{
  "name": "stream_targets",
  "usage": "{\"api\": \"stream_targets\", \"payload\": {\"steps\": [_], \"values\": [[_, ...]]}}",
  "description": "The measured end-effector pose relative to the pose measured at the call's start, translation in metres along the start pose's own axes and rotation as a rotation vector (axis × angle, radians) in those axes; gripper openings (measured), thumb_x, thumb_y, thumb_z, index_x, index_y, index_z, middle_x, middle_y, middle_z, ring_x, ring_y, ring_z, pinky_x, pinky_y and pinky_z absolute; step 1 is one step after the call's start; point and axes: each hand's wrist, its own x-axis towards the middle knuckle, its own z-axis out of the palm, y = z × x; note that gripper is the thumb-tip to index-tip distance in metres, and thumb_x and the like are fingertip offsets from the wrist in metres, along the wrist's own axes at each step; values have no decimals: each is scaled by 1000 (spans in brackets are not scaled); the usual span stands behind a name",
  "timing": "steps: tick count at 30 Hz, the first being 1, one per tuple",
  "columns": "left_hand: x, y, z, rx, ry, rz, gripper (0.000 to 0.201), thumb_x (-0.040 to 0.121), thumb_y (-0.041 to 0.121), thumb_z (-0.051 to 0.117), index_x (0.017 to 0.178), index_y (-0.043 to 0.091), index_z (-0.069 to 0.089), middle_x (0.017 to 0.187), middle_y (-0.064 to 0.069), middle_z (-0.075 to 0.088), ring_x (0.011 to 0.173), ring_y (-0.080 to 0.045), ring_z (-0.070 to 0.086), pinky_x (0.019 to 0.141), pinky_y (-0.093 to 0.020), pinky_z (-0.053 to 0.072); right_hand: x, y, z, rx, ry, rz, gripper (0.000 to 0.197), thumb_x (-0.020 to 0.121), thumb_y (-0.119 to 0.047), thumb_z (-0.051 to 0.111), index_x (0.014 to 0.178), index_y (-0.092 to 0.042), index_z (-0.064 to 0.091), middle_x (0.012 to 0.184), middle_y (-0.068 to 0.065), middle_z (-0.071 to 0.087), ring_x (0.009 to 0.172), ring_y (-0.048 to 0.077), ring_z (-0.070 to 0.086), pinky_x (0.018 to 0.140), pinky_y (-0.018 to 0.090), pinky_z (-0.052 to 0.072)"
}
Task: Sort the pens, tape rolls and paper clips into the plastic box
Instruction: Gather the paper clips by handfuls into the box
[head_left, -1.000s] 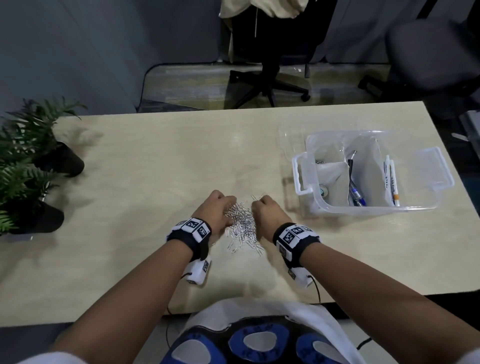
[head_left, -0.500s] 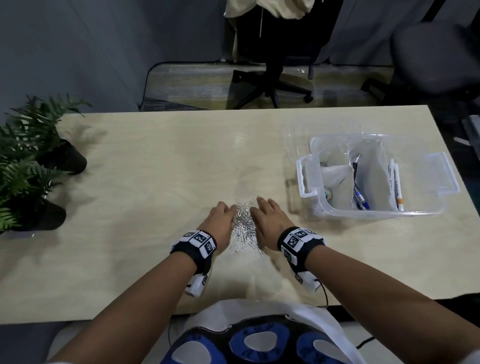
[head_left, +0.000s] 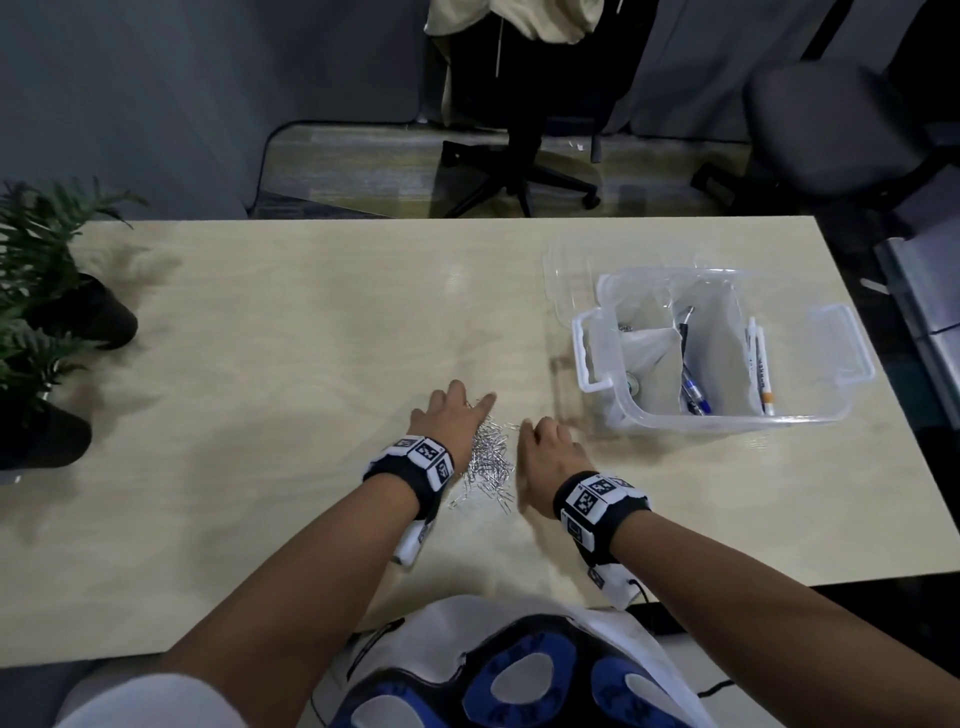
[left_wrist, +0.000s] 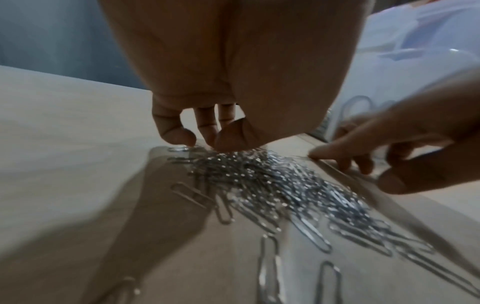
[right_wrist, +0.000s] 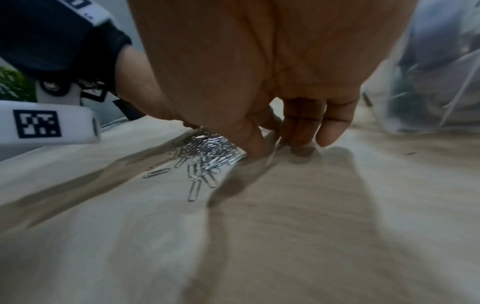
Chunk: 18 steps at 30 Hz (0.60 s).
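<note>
Paper clips (head_left: 488, 460) heaped on pale worktop (head_left: 270, 332), flanked by two hands at centre frame.

Left hand (head_left: 451, 418) laid flat at left edge of pile, fingers (left_wrist: 179, 131) released and reaching down, tips touching far clips, grasping nothing. Right hand (head_left: 545, 460) set at right edge, fingers (right_wrist: 301, 123) loosely bent, tips on worktop, thumb against clips, nothing gripped. Heap pictured between both hands in wrist views (left_wrist: 272, 185) (right_wrist: 207, 150), strays scattered toward bottom of frame. Clear plastic box (head_left: 597, 358) stood at right of frame, well apart from pile, pens (head_left: 693, 387) inside, a few clips seen in its upper-left compartment. Potted plants (head_left: 36, 322) at left edge.
</note>
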Motion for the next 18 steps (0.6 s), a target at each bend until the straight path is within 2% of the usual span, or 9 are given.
{"api": "stream_targets", "payload": {"steps": [2,5,7,8,10,13,15,18], "values": [[0,4,5,43,-9,39,100,69,-6,59,149,40,19,125,-6,31,115,-29,36,90,-46,43,1,-5,3,13,3,-40,102,79,-34,76,152,-1,14,137,17,33,122,33,38,97,45,45],[-6,-3,6,43,35,91,95,67,-2,60,145,42,28,118,-3,34,110,-25,37,86,-38,37,3,-6,1,64,42,-75,94,75,-27,79,147,-4,24,129,15,39,115,32,42,90,44,46],[-13,-17,3,-34,99,46,90,68,-1,59,144,39,32,117,-2,35,107,-23,39,84,-35,36,5,-3,-2,141,71,-80,91,72,-25,81,142,-6,26,125,15,41,113,33,44,89,44,49],[-17,-25,2,-75,123,13,85,71,4,60,145,35,32,118,-2,35,108,-23,40,85,-35,40,6,-2,-3,178,75,-76,92,73,-28,81,142,-7,24,125,15,40,114,33,43,91,44,49],[-24,-42,3,-107,96,-41,84,75,23,70,147,28,28,123,-4,33,113,-26,40,89,-38,46,8,-3,-6,205,69,-81,98,74,-39,80,145,-10,20,128,15,36,118,32,40,95,44,49],[-32,-50,11,-113,-3,-49,106,65,46,83,149,27,22,132,-4,27,121,-25,34,92,-41,50,12,-13,-7,168,61,-115,106,68,-47,84,145,-10,22,130,14,32,118,32,38,95,45,48],[-34,-42,18,-128,17,-34,110,59,49,85,148,29,24,132,-1,27,121,-23,33,90,-39,51,16,-21,-5,137,69,-142,100,67,-45,85,141,-7,29,129,14,33,116,32,39,95,43,46],[-32,-25,22,-194,76,-29,98,61,43,87,143,28,35,129,0,33,118,-21,36,89,-39,51,20,-29,-3,157,85,-161,81,72,-35,83,134,-6,40,126,15,37,112,32,42,95,39,43]]}}
